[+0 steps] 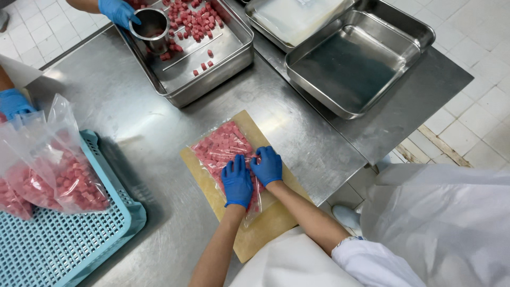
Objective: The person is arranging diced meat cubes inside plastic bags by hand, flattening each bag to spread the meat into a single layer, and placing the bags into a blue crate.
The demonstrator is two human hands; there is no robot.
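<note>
A clear plastic bag of pink meat cubes [220, 149] lies flat on a tan cutting board [271, 223] on the steel table. My left hand [237, 183], in a blue glove, presses palm-down on the bag's near part. My right hand [267, 165], also gloved, rests flat beside it on the bag's right side, fingers spread toward the cubes. Neither hand grips anything.
A steel tray of loose meat cubes [223, 58] sits at the back, where another person's gloved hand [118, 11] holds a metal cup [151, 29]. Empty steel trays [350, 64] stand back right. A blue crate [79, 244] at left holds filled bags [58, 175]; a second person's glove [13, 103] touches them.
</note>
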